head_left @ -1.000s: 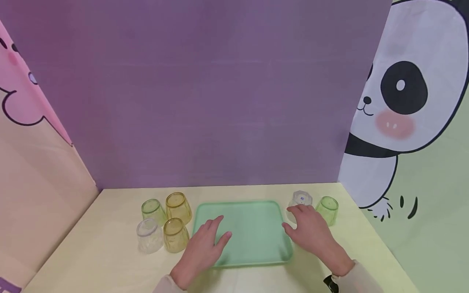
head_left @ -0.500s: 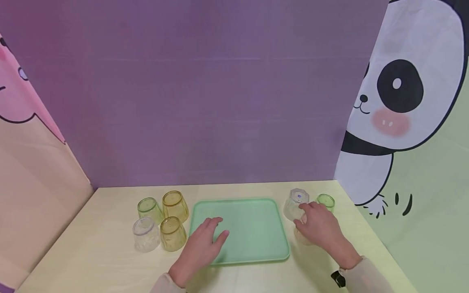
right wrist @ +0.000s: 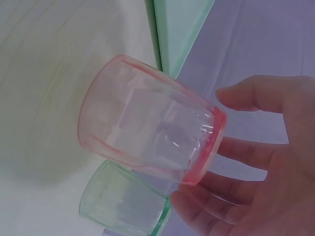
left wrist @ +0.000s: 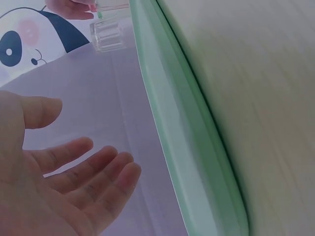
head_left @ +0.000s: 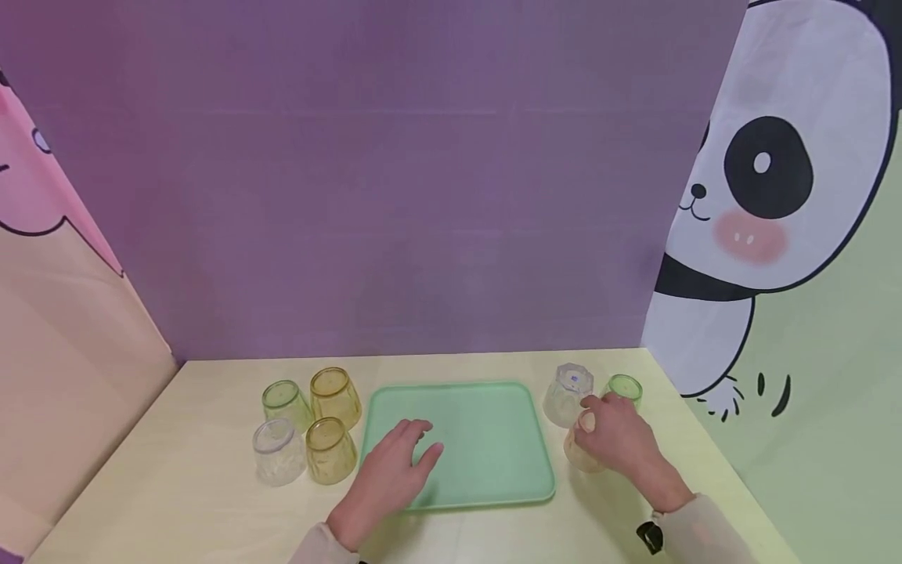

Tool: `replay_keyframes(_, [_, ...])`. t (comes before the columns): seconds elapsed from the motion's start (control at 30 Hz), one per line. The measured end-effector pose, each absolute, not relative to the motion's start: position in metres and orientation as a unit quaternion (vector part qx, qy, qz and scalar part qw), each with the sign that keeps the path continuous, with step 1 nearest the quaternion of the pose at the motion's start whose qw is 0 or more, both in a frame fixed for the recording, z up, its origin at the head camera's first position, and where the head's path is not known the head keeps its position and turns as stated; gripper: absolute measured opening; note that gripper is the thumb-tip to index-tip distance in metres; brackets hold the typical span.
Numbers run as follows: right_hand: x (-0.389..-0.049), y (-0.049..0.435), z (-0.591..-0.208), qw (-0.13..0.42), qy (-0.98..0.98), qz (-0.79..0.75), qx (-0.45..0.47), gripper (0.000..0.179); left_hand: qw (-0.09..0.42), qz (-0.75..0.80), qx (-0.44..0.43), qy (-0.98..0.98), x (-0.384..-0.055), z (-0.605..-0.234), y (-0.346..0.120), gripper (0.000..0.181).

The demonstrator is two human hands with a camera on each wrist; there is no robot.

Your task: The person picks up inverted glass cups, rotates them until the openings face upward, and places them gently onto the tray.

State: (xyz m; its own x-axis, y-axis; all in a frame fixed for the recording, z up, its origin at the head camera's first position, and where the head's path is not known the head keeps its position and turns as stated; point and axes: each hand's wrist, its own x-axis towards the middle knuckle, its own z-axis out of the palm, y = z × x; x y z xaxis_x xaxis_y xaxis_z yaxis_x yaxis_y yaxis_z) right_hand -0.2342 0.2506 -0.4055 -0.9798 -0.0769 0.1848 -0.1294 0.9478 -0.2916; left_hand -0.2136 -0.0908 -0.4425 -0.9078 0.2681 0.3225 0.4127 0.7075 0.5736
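hovering spread over tray (head_left: 489, 442): left hand (head_left: 391, 474); right hand (head_left: 620, 437) spread round pink glass (right wrist: 152, 120).

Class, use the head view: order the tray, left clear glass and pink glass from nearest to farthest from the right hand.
1. Pink glass: at the right hand.
2. Tray: further left.
3. Left clear glass: far left, past the tray.

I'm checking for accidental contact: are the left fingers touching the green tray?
Apart. The left wrist view shows purple backdrop between the left fingers and the green tray.
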Motion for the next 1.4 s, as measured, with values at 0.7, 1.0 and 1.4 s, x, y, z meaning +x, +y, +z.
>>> replay_keyframes(0.7, [-0.237, 0.249, -0.408, 0.061, -0.982, 0.177, 0.042, 0.042, 0.13, -0.312, -0.18, -0.924, -0.216, -0.446, -0.084, 0.026])
replay_keyframes(1.0, [-0.233, 0.254, -0.408, 0.08, -0.977, 0.193, 0.046, 0.043, 0.159, -0.361, -0.177, -0.902, -0.219, -0.449, -0.078, 0.023])
replay_keyframes(1.4, [-0.221, 0.252, -0.399, 0.128, -0.957, 0.249, 0.071, 0.037, 0.207, -0.497, -0.19, -0.821, -0.227, -0.454, -0.07, 0.026])
